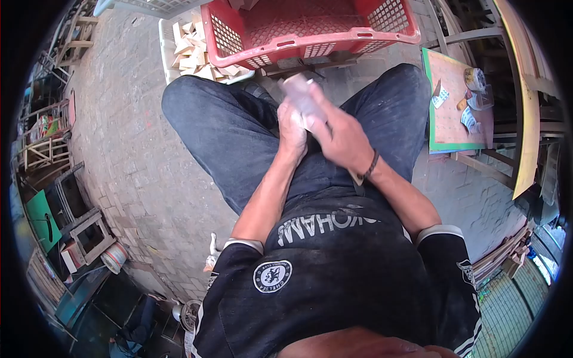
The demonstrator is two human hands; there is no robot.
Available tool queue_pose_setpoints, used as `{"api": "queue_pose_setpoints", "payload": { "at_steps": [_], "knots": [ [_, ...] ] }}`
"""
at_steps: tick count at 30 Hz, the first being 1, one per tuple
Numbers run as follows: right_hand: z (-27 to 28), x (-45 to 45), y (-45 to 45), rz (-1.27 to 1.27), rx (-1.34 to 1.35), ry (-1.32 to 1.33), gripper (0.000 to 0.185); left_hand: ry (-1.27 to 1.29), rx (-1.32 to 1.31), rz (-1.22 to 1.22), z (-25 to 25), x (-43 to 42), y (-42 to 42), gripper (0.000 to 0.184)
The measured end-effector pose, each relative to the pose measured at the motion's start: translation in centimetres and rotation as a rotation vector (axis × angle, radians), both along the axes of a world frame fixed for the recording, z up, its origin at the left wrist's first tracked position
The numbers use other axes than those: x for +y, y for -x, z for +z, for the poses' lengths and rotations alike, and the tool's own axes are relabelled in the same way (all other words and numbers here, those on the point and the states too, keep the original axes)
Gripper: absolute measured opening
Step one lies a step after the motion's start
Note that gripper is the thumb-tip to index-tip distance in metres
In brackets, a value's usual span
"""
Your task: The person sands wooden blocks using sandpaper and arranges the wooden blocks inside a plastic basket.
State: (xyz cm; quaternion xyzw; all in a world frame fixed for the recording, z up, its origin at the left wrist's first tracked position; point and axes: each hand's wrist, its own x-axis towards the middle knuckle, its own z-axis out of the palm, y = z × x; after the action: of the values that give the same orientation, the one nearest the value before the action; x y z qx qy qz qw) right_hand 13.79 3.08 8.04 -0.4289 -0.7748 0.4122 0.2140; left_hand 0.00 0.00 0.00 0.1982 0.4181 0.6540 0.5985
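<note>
Above my lap, both my hands meet in front of my body. My right hand (345, 136) is closed on a greyish-brown block (300, 94), which is smeared by motion and has a tan end. Against the underside of that block, my left hand (292, 128) is curled with its fingers partly covered. A small pale edge shows between the hands, but what my left hand holds is hidden. A dark band circles my right wrist.
A red plastic crate (316, 45) stands beyond my knees. Beside it, a pale basket (170, 70) holds several small wood pieces (192, 51). At right, a green-edged board (444, 128) carries a tape roll (474, 79) and small items. Wooden frames (92, 235) line the left.
</note>
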Motion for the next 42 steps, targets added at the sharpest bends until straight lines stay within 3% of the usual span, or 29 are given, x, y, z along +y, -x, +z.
{"api": "queue_pose_setpoints", "payload": {
  "at_steps": [2,5,9,12,15,17,21,27,30,31,33,34,36,39,42],
  "knots": [
    [3.9,-1.1,0.0,0.133,-0.085,0.189,0.060,0.188,-0.008,0.062,1.8,-0.2,-0.2,0.027],
    [1.3,0.1,-0.2,0.080,0.030,0.003,0.059,0.083,-0.175,0.078,1.7,0.5,-0.6,0.025],
    [-1.6,2.1,0.4,-0.130,0.072,0.002,0.063,0.110,-0.111,0.052,1.9,1.1,-0.1,0.025],
    [0.3,-0.5,0.1,-0.021,0.035,-0.007,0.064,0.111,-0.253,0.134,2.6,0.7,-0.3,0.023],
    [0.7,-1.0,-0.1,0.095,0.001,-0.014,0.065,0.157,-0.208,0.092,2.9,0.5,-0.2,0.028],
    [-1.5,0.3,0.2,0.021,0.227,-0.195,0.065,0.185,-0.376,0.094,2.4,1.0,0.0,0.023],
    [-2.8,1.7,0.3,-0.099,0.141,-0.048,0.064,0.183,-0.421,-0.037,1.8,0.8,0.8,0.023],
    [2.0,-1.1,-0.1,0.165,0.025,-0.004,0.063,0.254,-0.402,0.183,1.2,0.5,0.3,0.026],
    [-1.9,0.8,0.0,0.017,0.168,-0.113,0.062,0.203,-0.272,0.074,1.8,0.9,0.3,0.025],
    [-2.1,1.8,-0.1,-0.028,0.171,-0.046,0.061,0.227,-0.272,0.045,1.9,1.0,0.3,0.026],
    [-1.7,2.8,-0.5,-0.093,0.076,0.151,0.062,0.023,-0.425,-0.171,1.4,0.8,1.5,0.029],
    [-1.5,2.6,-0.4,-0.089,0.077,0.154,0.062,0.025,-0.424,-0.166,1.9,0.9,1.0,0.029],
    [-0.7,1.4,-0.3,-0.024,0.129,-0.063,0.063,0.095,-0.134,0.093,3.5,1.3,-1.1,0.031],
    [2.0,0.1,0.0,0.027,0.068,0.033,0.058,0.069,-0.038,0.087,3.5,1.2,-1.1,0.032],
    [-0.5,1.2,0.3,-0.041,0.148,0.025,0.059,0.021,-0.018,0.127,3.4,1.5,-1.4,0.030]
  ]
}}
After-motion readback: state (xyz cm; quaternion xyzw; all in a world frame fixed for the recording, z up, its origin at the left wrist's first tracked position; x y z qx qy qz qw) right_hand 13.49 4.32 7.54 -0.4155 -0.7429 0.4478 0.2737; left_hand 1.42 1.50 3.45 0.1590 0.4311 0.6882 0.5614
